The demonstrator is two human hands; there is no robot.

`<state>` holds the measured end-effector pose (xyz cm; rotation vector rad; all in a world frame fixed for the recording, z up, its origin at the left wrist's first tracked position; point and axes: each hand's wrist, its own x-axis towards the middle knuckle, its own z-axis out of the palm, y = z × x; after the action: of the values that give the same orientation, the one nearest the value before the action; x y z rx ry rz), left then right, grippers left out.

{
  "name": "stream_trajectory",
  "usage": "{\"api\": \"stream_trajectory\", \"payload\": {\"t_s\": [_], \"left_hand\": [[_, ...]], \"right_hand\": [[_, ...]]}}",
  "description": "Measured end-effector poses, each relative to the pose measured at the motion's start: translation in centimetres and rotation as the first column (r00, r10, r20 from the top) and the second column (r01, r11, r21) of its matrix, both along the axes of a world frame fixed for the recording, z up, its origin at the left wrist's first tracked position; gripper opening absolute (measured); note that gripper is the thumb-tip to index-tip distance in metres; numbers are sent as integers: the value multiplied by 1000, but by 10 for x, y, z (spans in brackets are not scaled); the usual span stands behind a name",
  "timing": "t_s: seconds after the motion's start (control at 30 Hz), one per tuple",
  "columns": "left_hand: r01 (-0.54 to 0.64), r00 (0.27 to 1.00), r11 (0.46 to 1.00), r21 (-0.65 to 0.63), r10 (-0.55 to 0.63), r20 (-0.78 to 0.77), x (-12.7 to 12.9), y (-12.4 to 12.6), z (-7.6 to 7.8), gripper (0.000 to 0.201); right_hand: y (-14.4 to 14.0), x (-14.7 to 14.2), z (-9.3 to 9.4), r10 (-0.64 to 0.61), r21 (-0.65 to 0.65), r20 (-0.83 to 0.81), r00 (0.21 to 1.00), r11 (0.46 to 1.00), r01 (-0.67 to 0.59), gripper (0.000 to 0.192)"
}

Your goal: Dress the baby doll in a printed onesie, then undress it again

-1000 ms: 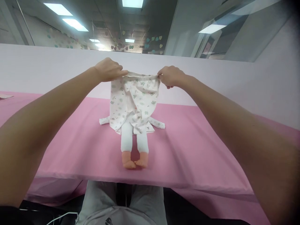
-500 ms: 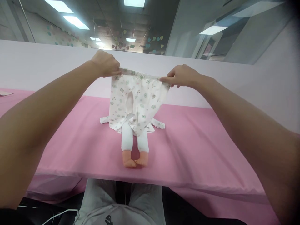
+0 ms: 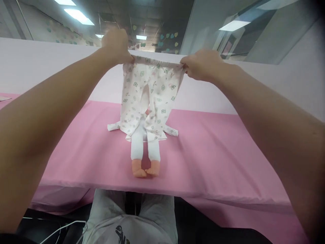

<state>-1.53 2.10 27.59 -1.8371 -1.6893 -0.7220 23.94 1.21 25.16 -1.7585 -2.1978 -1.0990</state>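
A pair of white baby pants (image 3: 162, 88) with small printed figures hangs stretched by its elastic waistband, with an open slit at the crotch. My left hand (image 3: 117, 45) is closed on one end of the waistband. At the other end, my right hand (image 3: 201, 64) pinches the band, slightly blurred. Behind and below the pants a baby doll (image 3: 137, 145) lies on its back, feet towards me. Its white legs, bare feet and the sleeves of a printed top show; the pants hide its head and most of its body.
A pink cloth (image 3: 208, 156) covers the table, its front edge near my lap. Beyond it stands a low white partition (image 3: 63, 71) with glass above. Part of a pale flat item (image 3: 4, 98) lies at the far left. A white cable (image 3: 63, 227) runs near my legs.
Both hands have risen, lifting the pants higher above the doll. The trouser legs now hang straighter, and more of the doll's legs and top shows beneath them.
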Motion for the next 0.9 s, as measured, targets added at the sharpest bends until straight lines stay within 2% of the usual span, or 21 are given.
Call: {"api": "stream_trajectory", "payload": {"t_s": [0.07,0.17,0.27,0.4,0.53,0.63,0.7,0.8,0.87,0.9], "left_hand": [[19,999,1000,11,-19,39,0,-1,3,64],[33,999,999,-3,-33,16,-3,2,3,57],[-8,999,999,-44,6,-39,-10,4,0,56],[-79,977,997,-19,73,-200,-19,4,-4,71],[-42,971,999,3,42,-234,-22,1,-4,77],[4,980,1000,5,-3,-198,-21,1,-3,63],[106,987,994,17,-102,-127,-22,2,-3,50],[314,944,945,93,-321,77,-25,4,-5,30],[426,859,894,140,-448,246,-29,8,-7,29],[490,787,857,157,-513,342,-31,11,-7,30]], "right_hand": [[-3,0,4,45,35,13,999,998,-46,31],[-5,-3,9,62,87,-35,997,994,-59,33],[-8,-4,11,54,139,-97,994,990,-40,29],[-11,-1,10,5,167,-121,993,986,16,17],[-5,4,9,-39,128,-150,988,990,59,11],[3,6,9,-17,86,-237,971,996,38,31],[5,7,9,8,91,-328,945,996,23,44],[0,10,9,86,79,-538,839,996,-51,40],[-4,14,9,158,76,-720,676,986,-150,31],[-6,16,9,200,95,-799,567,973,-209,27]]}}
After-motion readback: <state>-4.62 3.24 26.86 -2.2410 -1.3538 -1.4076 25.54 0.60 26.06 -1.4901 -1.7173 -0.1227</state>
